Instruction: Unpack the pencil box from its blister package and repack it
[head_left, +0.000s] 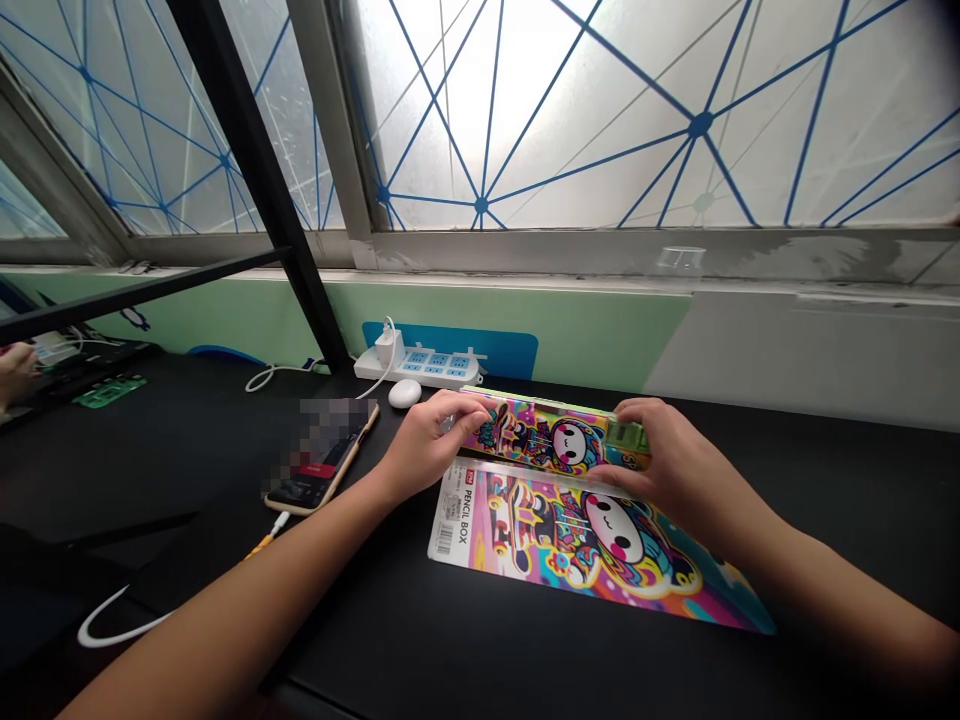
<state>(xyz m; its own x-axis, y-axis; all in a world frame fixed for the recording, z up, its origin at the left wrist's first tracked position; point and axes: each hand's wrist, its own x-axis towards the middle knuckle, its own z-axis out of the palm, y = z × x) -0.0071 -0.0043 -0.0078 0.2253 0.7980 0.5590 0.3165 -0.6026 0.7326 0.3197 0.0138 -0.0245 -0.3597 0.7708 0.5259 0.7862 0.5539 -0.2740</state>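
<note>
A colourful cartoon-printed pencil box [551, 437] stands tilted on the black desk [187, 450] in front of me. My left hand [424, 440] grips its left end with curled fingers. At the box's right end, my right hand [667, 455] wraps round it, fingers over the top edge. Just in front of the box lies its flat printed card sleeve [585, 535], labelled "PENCIL BOX", flat on the desk under my right wrist.
A phone [322, 458] with a cable lies left of my left hand. A white power strip [420, 365] with a charger and a small white oval case [405, 393] sit by the wall. At far left, another person's hand [15, 372] and a green circuit board [109, 391].
</note>
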